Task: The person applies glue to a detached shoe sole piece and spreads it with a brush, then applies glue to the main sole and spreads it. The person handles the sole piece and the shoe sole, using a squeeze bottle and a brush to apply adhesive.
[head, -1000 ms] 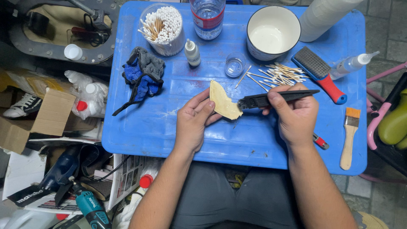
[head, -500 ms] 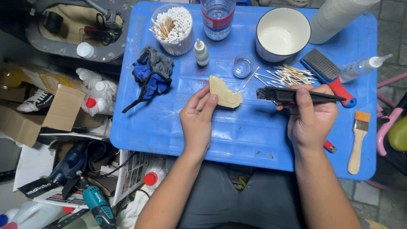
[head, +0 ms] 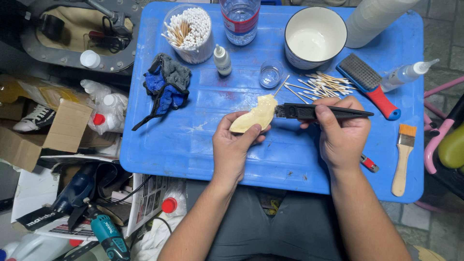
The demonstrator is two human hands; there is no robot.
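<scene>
- the left hand (head: 234,145) was closed around a cream, curved piece (head: 255,116), thumb and fingers pinching its lower end, and held it just above the blue table (head: 193,130).
- the right hand (head: 340,130) was wrapped tight on a black-handled tool (head: 321,112) lying level; its tip met the piece's right edge (a blade, perhaps, too small to tell).
- loose cotton swabs (head: 319,84) lay just behind the tool, a small clear glass (head: 270,75) beside them.
- a red-handled brush (head: 369,84) sat right of the swabs; a wooden paintbrush (head: 402,159) lay near the table's right edge.
- a blue-grey cloth (head: 166,87) lay well to the left.
</scene>
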